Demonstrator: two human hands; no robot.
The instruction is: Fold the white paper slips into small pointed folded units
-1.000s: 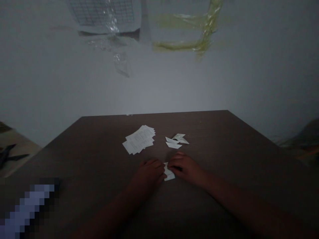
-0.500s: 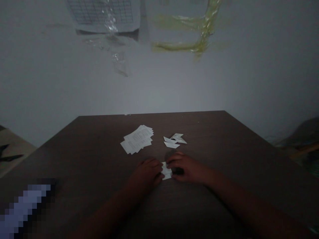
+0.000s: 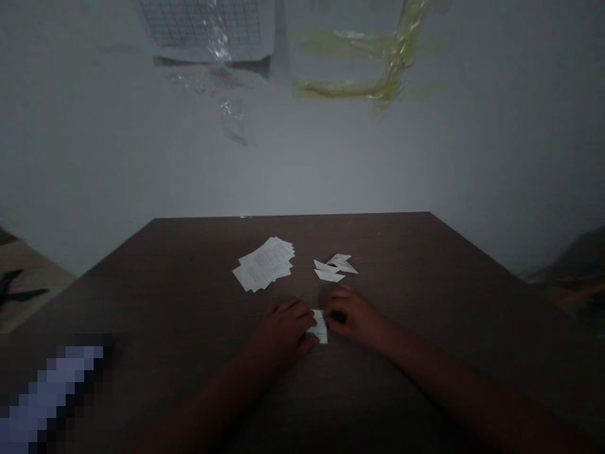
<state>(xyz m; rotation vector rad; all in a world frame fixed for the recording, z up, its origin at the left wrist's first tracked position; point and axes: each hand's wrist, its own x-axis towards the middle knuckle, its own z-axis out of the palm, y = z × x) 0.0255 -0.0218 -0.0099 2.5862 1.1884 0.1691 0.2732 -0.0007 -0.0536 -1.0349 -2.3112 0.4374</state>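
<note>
Small white paper slip flat on the tabletop, between left grip and right grip, both loosely curled at its edges, any pinch unclear; paper stack and paper scraps just beyond it.

1 head-worn view, facing down

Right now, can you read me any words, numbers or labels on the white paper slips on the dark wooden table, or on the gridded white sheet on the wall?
Stack of white paper slips: rows of print, too small to read.
Small white slip between the left hand and right hand: too blurred to read.
Gridded white sheet: grid lines only, no readable text.
</note>
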